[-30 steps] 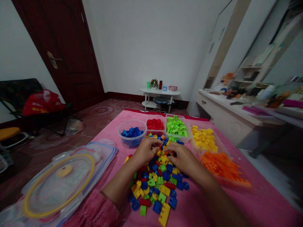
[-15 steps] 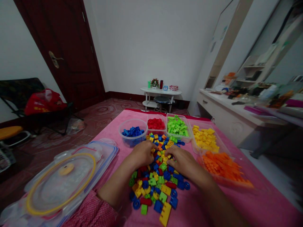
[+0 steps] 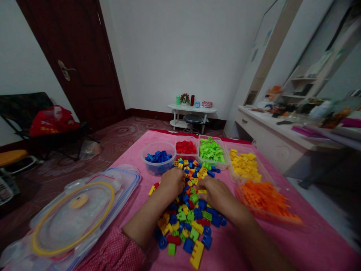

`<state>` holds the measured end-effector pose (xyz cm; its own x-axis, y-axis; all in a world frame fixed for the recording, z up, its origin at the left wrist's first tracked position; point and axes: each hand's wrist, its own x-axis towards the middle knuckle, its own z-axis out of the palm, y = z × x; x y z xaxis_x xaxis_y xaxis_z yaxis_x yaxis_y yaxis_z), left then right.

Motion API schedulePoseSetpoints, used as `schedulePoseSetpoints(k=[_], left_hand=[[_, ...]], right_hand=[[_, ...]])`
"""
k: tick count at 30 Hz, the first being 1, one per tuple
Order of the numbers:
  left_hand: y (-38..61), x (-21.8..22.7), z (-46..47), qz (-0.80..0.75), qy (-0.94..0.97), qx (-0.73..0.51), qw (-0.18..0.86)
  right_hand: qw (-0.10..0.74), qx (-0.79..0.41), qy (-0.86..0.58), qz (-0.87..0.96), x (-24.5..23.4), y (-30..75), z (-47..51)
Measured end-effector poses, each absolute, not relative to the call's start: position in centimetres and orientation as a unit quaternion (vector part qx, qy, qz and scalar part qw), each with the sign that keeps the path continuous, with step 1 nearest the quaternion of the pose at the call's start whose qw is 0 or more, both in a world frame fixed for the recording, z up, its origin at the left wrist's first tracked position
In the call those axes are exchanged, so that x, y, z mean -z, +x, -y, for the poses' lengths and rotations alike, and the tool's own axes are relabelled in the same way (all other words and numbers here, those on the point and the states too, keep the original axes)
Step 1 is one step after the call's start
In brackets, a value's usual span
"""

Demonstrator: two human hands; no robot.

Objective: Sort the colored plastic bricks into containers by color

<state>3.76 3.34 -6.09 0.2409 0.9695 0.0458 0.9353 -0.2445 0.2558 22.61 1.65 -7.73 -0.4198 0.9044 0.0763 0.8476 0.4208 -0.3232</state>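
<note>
A loose pile of mixed toy building bricks [image 3: 194,235] in blue, yellow, green, red and orange covers the middle of the pink cloth. My left hand [image 3: 172,182] reaches into the pile's left side, knuckles up and fingers curled; what its fingertips hold, if anything, is hidden. On the pile's right side my right hand [image 3: 216,192] has its thumb and forefinger bent around a yellow building brick [image 3: 202,191]. Behind the hands stand a round tub of blue bricks [image 3: 158,157], a box of red bricks [image 3: 186,147] and a box of green bricks [image 3: 211,149].
Boxes of yellow bricks [image 3: 244,165] and orange bricks [image 3: 266,199] stand to the right. Clear lids [image 3: 84,214], one yellow-rimmed, are stacked at the left. Beyond the pink table are a white side table [image 3: 191,109], a stool [image 3: 193,119] and a cluttered dresser [image 3: 267,130].
My left hand has shifted slightly left and is more curled; red and yellow bricks now show left of it. My right hand has barely moved, its thumb and forefinger closer around a yellow brick.
</note>
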Motion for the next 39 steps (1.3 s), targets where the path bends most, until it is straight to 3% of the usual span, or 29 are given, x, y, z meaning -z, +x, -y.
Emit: schedulePoseSetpoints(k=[8,23,35,39], left_hand=[[4.4,6.9,-3.5,-0.559,0.795,-0.204,0.12],[5.2,6.9,-3.4,-0.562,0.814,-0.113,0.093],[6.1,7.1,-3.2,-0.585,0.806,-0.078,0.055],[5.8,7.5,-3.5,-0.588,0.775,-0.203,0.111]], right_hand=[[0.124,-0.085,-0.607,0.781,6.2,23.1,-2.7],[0.081,-0.022,-0.618,0.782,7.1,20.8,-1.3],[0.147,-0.073,-0.567,0.807,8.4,21.2,-1.8],[0.245,-0.13,-0.572,0.772,8.5,21.9,-2.6]])
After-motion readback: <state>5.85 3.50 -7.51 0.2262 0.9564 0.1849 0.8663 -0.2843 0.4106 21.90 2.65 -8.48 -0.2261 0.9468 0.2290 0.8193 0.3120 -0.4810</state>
